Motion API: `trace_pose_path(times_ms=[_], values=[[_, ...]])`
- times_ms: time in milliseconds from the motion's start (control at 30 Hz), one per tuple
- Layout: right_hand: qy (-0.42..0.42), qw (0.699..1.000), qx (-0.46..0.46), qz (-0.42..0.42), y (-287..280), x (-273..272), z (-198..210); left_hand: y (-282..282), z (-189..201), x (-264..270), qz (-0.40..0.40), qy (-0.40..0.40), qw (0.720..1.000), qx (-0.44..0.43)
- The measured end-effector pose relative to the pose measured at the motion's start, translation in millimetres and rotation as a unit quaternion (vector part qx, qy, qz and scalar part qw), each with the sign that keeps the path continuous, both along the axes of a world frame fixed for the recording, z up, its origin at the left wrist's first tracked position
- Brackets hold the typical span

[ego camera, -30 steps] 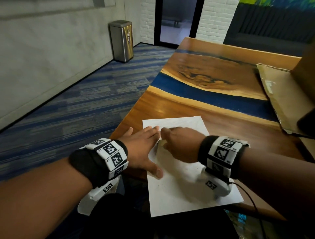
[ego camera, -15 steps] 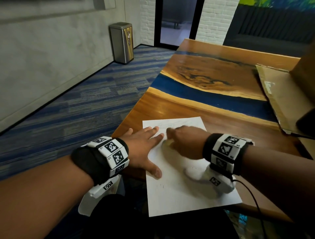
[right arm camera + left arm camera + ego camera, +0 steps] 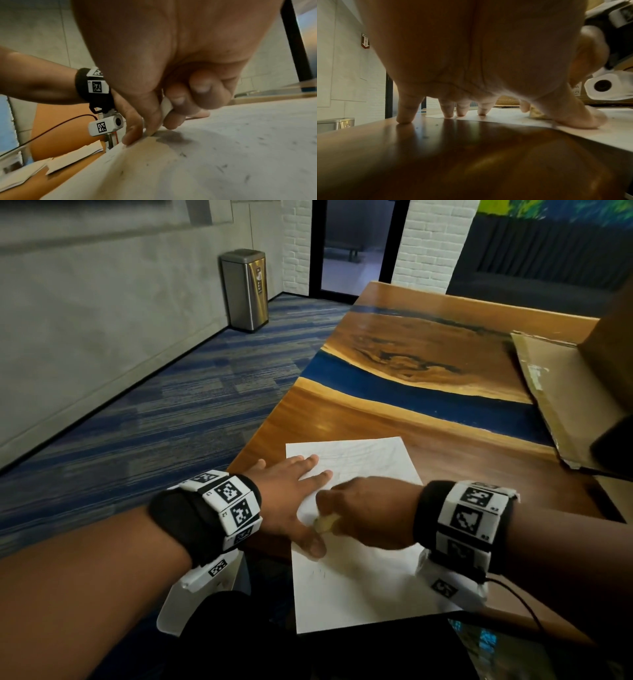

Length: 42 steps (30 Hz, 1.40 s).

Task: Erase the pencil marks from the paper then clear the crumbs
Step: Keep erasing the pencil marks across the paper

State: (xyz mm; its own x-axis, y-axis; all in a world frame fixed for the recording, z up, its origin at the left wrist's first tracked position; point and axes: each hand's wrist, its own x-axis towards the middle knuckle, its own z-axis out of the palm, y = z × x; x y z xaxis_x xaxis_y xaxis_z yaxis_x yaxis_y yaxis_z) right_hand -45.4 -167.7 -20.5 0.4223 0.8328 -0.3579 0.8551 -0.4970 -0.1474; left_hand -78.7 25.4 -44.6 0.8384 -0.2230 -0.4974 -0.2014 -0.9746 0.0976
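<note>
A white sheet of paper [image 3: 363, 587] lies at the near corner of the wooden table [image 3: 342, 419]. Faint pencil lines [image 3: 346, 455] show near its far edge, and a few small dark marks [image 3: 317, 573] sit lower down. My left hand [image 3: 294, 501] lies flat with fingers spread, pressing the sheet's left edge; its thumb [image 3: 583, 120] rests on the paper [image 3: 611, 134]. My right hand [image 3: 342, 511] grips a pale eraser [image 3: 325, 522], whose tip touches the sheet just beside the left thumb. In the right wrist view the eraser [image 3: 167, 106] sits between curled fingers above paper [image 3: 231, 155] speckled with dark crumbs.
Flattened cardboard [image 3: 551, 395] lies on the table's right side, with a dark object [image 3: 613, 446] on it. The table's left edge drops to blue carpet [image 3: 171, 405]. A steel bin [image 3: 245, 289] stands by the far wall. A thin cable [image 3: 527, 607] trails from my right wrist.
My right hand has drawn the eraser back toward me along the sheet's left side, ending next to the left thumb. The left hand has stayed pressed on the paper.
</note>
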Motion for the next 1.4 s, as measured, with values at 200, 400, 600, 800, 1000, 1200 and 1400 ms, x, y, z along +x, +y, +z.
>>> trace_pose_path(times_ms=[200, 400, 600, 800, 1000, 1200, 1400], values=[[-0.093, 0.989, -0.012, -0.114, -11.8, 25.9, 3.0, -2.6, 1.4, 1.9, -0.004, 0.009, 1.0, 0.025], [-0.015, 1.0, -0.012, -0.016, -9.1, 9.5, 0.3, -4.9, 7.5, 2.9, -0.01, 0.014, 0.999, 0.031], [-0.041, 0.999, 0.015, -0.003, -11.2, 5.8, -2.6, -6.4, 10.9, 2.2, -0.007, 0.02, 0.999, 0.035], [-0.101, 0.989, -0.029, -0.105, -23.4, 32.5, 3.9, -7.8, 10.2, 2.7, -0.007, 0.018, 0.999, 0.051], [0.009, 1.0, -0.011, 0.009, -18.9, -4.0, 1.2, -9.8, 11.1, 4.4, -0.012, 0.019, 0.998, 0.051], [-0.059, 0.994, -0.001, -0.088, -28.1, 21.0, 0.4, -10.6, 11.7, 5.8, -0.015, 0.022, 0.998, 0.057], [-0.025, 0.996, -0.017, -0.081, -32.2, 25.0, 0.0, -12.8, 12.3, 7.4, -0.017, 0.028, 0.997, 0.063]])
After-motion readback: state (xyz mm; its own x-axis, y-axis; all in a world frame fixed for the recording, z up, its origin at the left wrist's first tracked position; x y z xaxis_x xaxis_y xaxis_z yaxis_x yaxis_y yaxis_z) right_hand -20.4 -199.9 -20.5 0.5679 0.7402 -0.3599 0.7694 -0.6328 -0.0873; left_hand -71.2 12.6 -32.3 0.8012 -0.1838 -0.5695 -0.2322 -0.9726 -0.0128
